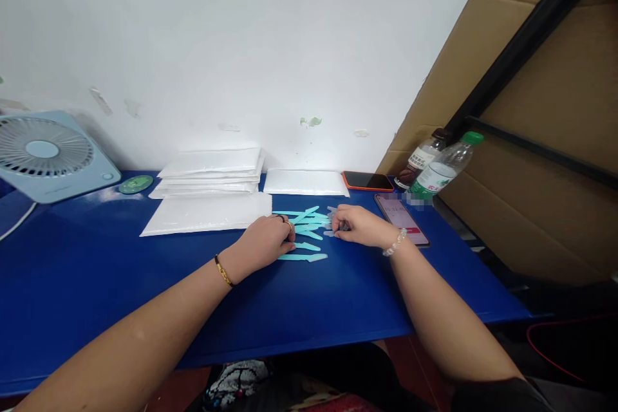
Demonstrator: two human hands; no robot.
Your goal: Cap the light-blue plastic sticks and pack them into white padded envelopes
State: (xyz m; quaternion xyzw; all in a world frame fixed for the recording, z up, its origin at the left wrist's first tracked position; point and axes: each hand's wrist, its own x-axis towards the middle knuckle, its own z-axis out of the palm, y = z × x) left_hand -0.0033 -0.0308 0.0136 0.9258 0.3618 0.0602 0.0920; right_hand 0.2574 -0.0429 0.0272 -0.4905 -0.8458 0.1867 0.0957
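Several turquoise eyebrow razors (309, 228) lie in a loose, partly crossed group on the blue table. My left hand (268, 238) is over their left ends, its fingers curled and thumb drawn in around a razor handle; exactly how many it grips is hidden. To the right of the razors, small clear plastic caps (329, 233) lie close together. My right hand (360, 225) is at these caps with fingers and thumb pinched; what is between the fingertips is hidden. Just behind my left hand lies a white padded envelope (207, 212).
A stack of white envelopes (207, 170) and a single white packet (306, 181) lie by the wall. At the right are an orange-cased phone (368, 181), another phone (403, 219) and two bottles (437, 170). A light-blue fan (53, 154) and green disc (136, 184) are left.
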